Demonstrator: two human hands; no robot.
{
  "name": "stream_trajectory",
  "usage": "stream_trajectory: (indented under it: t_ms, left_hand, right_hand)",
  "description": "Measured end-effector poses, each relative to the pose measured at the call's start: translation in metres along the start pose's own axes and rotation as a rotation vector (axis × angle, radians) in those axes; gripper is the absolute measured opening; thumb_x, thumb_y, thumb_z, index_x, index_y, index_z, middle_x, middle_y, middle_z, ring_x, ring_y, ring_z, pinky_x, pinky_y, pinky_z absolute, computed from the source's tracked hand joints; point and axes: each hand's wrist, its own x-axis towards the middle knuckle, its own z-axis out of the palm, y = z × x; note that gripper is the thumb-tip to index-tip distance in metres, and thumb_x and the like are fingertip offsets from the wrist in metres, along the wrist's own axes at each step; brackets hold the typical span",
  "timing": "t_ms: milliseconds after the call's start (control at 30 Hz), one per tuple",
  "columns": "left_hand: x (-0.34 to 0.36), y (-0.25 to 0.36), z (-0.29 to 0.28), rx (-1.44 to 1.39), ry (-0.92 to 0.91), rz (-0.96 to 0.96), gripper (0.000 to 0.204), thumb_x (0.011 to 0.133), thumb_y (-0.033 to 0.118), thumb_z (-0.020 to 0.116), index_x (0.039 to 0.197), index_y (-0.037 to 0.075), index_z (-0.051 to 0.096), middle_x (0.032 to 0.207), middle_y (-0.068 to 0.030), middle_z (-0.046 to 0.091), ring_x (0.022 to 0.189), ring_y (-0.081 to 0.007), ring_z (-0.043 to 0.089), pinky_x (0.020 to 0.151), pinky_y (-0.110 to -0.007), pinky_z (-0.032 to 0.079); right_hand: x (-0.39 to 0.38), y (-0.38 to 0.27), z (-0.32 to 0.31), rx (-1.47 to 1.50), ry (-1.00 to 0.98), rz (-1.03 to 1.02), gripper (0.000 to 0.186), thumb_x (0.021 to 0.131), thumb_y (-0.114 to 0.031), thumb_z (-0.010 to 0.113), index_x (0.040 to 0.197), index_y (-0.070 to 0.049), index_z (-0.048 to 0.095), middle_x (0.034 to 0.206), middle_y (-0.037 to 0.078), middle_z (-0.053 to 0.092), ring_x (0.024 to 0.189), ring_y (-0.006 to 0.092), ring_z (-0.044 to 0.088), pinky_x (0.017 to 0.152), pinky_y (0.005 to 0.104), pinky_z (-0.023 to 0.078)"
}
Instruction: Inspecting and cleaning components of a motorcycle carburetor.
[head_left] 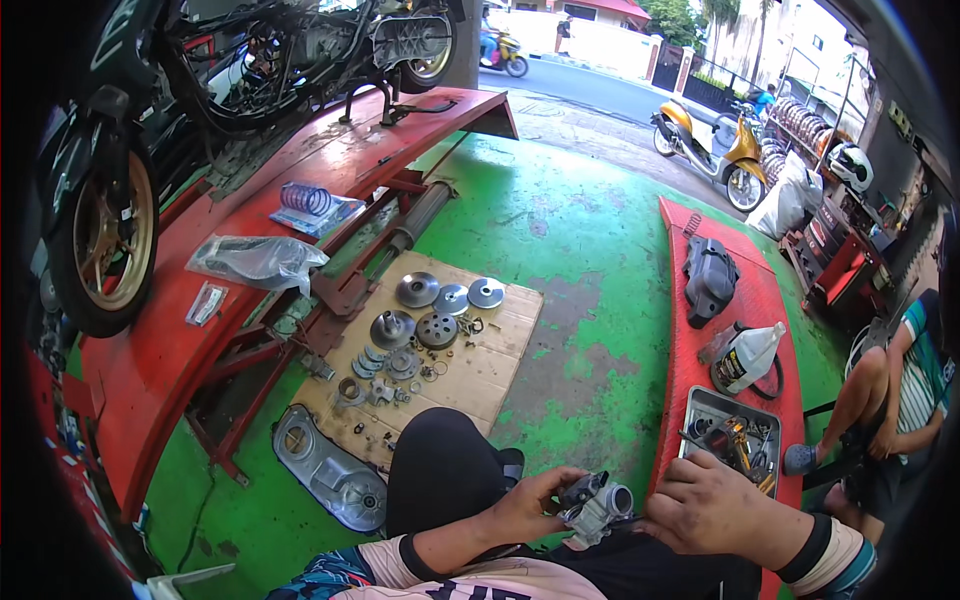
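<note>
Green workshop floor point(590, 260) is carrying a cardboard sheet point(490, 370) of metal discs. Just below that cardboard, the left hand point(525, 505) is grasping a small grey carburettor point(595, 503) in its grip; the right hand point(705, 505) is pinching its right side.

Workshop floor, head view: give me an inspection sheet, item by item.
Surface: green painted floor, worn in patches; a cardboard sheet lies on it.
Job's things: small grey metal engine part, held over the lap.
Clutter: round pulley and clutch parts spread on the cardboard; grey engine cover beside it; tool tray and white bottle on the red ramp.
Grippers: left hand grips the part; right hand touches its right side.
Cables: nothing seen.
Surroundings: motorcycle on a red lift; yellow scooter outside; a seated person on the right.
</note>
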Motion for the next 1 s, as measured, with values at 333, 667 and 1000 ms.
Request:
stream_trajectory:
  t_ms: [333, 667, 1000]
  left_hand:
    - [-0.002, -0.002, -0.005, -0.139, -0.096, 0.002, 0.069, 0.082, -0.010, 0.074, 0.144, -0.001, 0.045, 0.131, -0.0071, 0.058, 0.124, -0.0143, 0.056, 0.108, -0.033, 0.045]
    - [-0.012, 0.013, -0.004, 0.181, 0.144, 0.060, 0.068, 0.079, -0.012, 0.077, 0.140, 0.000, 0.049, 0.125, -0.0063, 0.062, 0.117, -0.0143, 0.061, 0.102, -0.030, 0.051]
    - [-0.017, 0.050, -0.012, 0.333, 0.255, 0.164, 0.064, 0.074, -0.010, 0.080, 0.133, 0.002, 0.056, 0.117, -0.0074, 0.064, 0.109, -0.0157, 0.066, 0.093, -0.031, 0.057]
  right_hand:
    - [0.004, 0.006, -0.005, 0.143, -0.121, -0.075, 0.016, 0.082, -0.023, 0.076, 0.087, -0.011, 0.066, 0.082, -0.001, 0.066, 0.089, 0.0191, 0.061, 0.078, 0.0353, 0.045]
    - [0.009, 0.001, 0.000, 0.238, -0.076, 0.117, 0.019, 0.085, -0.025, 0.076, 0.079, -0.011, 0.064, 0.074, 0.001, 0.064, 0.085, 0.0227, 0.061, 0.078, 0.0365, 0.045]
    - [0.021, 0.000, -0.010, 0.262, 0.017, 0.145, 0.021, 0.083, -0.024, 0.076, 0.077, -0.009, 0.061, 0.073, 0.005, 0.057, 0.084, 0.0276, 0.058, 0.075, 0.0410, 0.046]
